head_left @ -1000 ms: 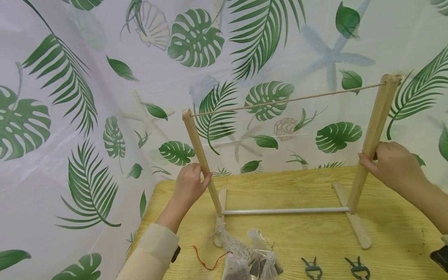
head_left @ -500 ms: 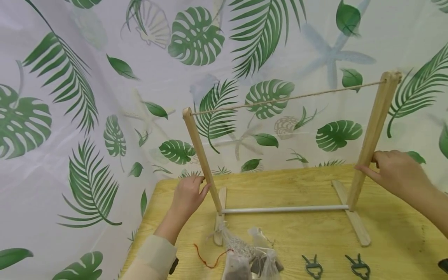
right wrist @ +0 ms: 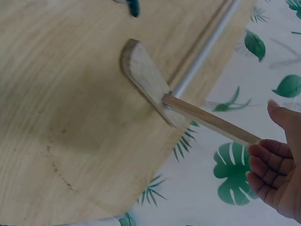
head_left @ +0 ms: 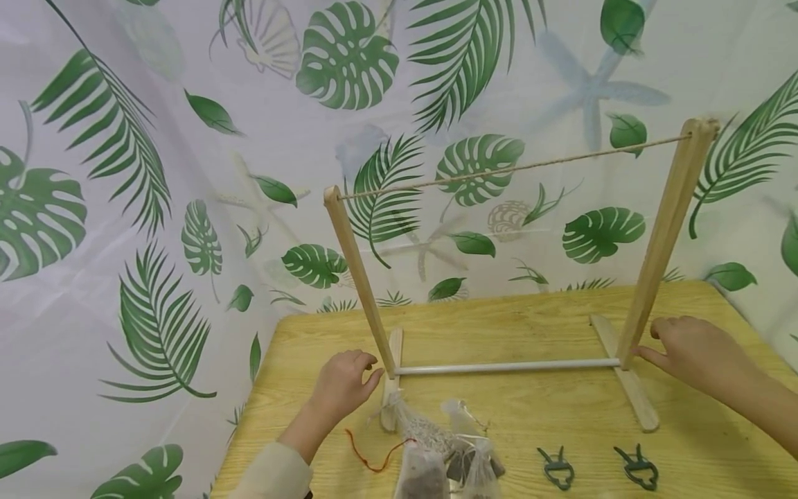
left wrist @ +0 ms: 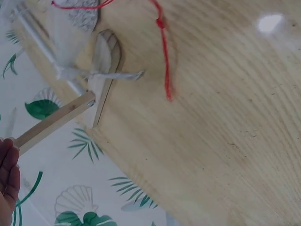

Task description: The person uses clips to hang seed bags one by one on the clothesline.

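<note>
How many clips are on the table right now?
2: one dark green clip lies at the table's near edge, the other clip to its right. More could sit below the frame.

My head camera looks forward and down from above the pale wooden table (head_left: 686,443), taking in the whole wooden drying rack with its twine line (head_left: 499,170) against the leaf-printed curtain (head_left: 125,173). The camera on my left wrist sits close and low, facing the rack's left wooden foot (left wrist: 104,70) and the table edge. The right wrist camera, equally near, faces the rack's right wooden foot (right wrist: 146,80). All three share the white crossbar (head_left: 508,366) joining the feet.
</note>
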